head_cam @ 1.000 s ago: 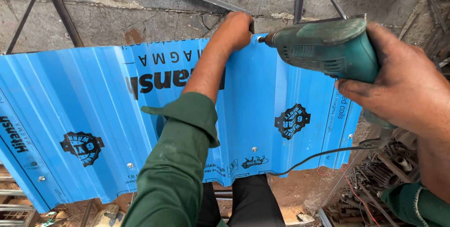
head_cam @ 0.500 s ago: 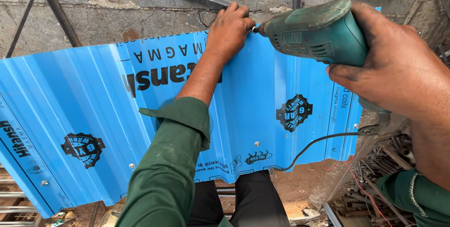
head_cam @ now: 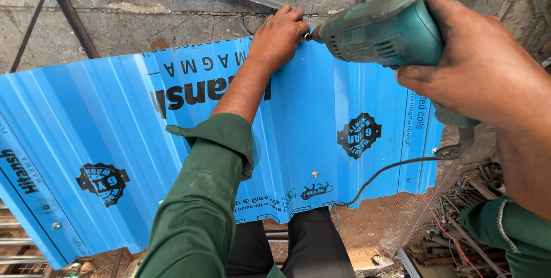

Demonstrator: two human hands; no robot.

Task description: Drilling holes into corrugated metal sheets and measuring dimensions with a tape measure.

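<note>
A blue corrugated metal sheet [head_cam: 115,134] with black printed marks spans the view below me. My left hand [head_cam: 279,37] rests on its far edge, fingers curled at the tip of the drill. My right hand [head_cam: 479,68] grips a green electric drill [head_cam: 381,28], held level with its nose pointing left against my left fingers at the sheet's top edge. Whether my left fingers pinch a screw there is hidden. A black cord [head_cam: 390,169] hangs from the drill across the sheet. Several screw heads [head_cam: 314,174] dot the lower part of the sheet.
A grey concrete floor [head_cam: 143,14] lies far below the sheet, crossed by dark metal bars [head_cam: 63,11]. Scrap metal and red wires [head_cam: 453,226] pile at the lower right. My dark trousers [head_cam: 298,243] show under the sheet's near edge.
The view has closed in and the drill has shifted slightly left, its nose now meeting my left fingers at the sheet's top edge. My left hand stays at that edge.
</note>
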